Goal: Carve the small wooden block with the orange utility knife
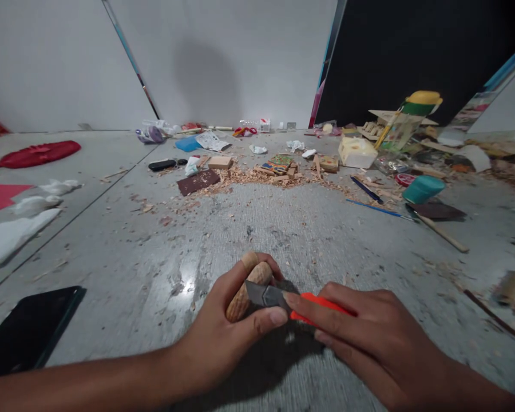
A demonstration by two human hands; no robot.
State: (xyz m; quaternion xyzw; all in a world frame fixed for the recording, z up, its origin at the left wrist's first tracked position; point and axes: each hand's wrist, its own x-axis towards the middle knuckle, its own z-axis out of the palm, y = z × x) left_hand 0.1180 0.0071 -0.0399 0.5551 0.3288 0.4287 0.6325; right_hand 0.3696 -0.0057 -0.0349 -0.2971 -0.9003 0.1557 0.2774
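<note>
Left hand [223,337] pinches the wood [249,289]; right hand [369,337] clamps the knife [274,297]; a slip could cut the thumb [268,318] bracing the blade.

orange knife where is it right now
In the head view the orange knife is low at centre, held in the right hand, its blade against the wooden piece that the left hand holds.

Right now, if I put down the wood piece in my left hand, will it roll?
The wood piece looks rounded and smooth, so it would probably roll. Small and solid, it is likely light and stiff. The floor looks glossy, so it may slide.
</note>
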